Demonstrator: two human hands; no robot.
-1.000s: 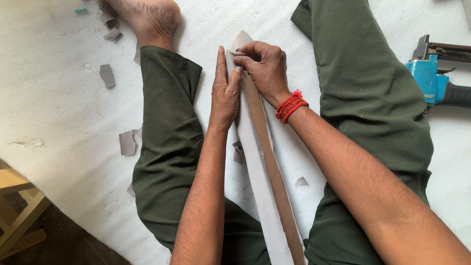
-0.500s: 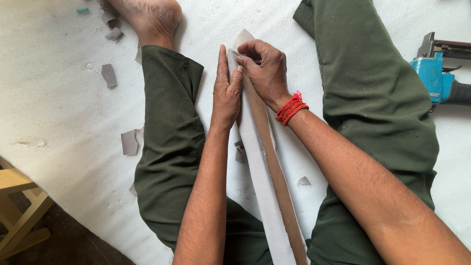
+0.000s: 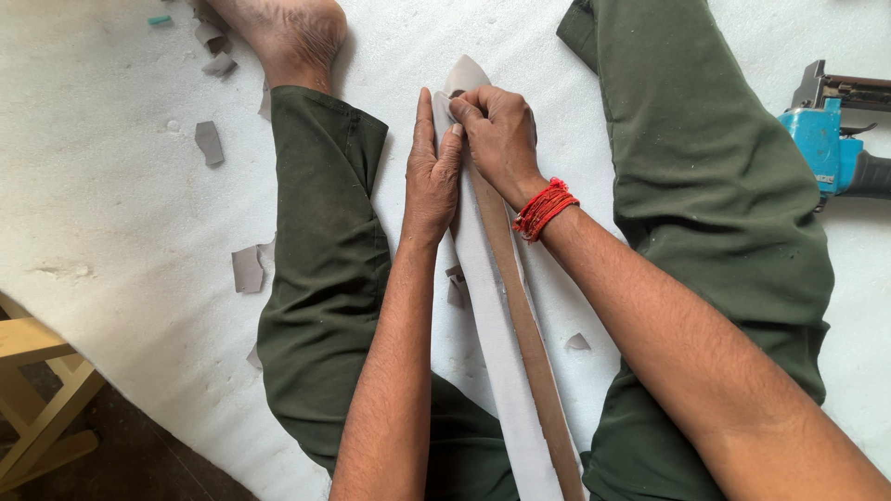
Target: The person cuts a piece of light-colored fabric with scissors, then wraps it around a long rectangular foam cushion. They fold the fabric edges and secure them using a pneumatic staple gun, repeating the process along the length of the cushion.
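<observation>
Left hand (image 3: 432, 181) lies flat, fingers straight, pinning the long grey strip (image 3: 497, 362) to the white foam sheet (image 3: 121, 232) between the legs, seemingly to steady it; right hand (image 3: 501, 139) pinches the strip's far tip, apparently folding it over the brown wooden slat (image 3: 524, 325); roughly seven grey scraps (image 3: 247, 269) lie scattered; one blue power tool (image 3: 826, 139) sits right.

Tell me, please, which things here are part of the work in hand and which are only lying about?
In hand:
- long strip, grey covering over a brown core
- left hand, pressed flat along its edge
- right hand, pinching the covering near the tip

Lying about:
- grey scraps on the white sheet
- blue tool
- wooden frame
</observation>
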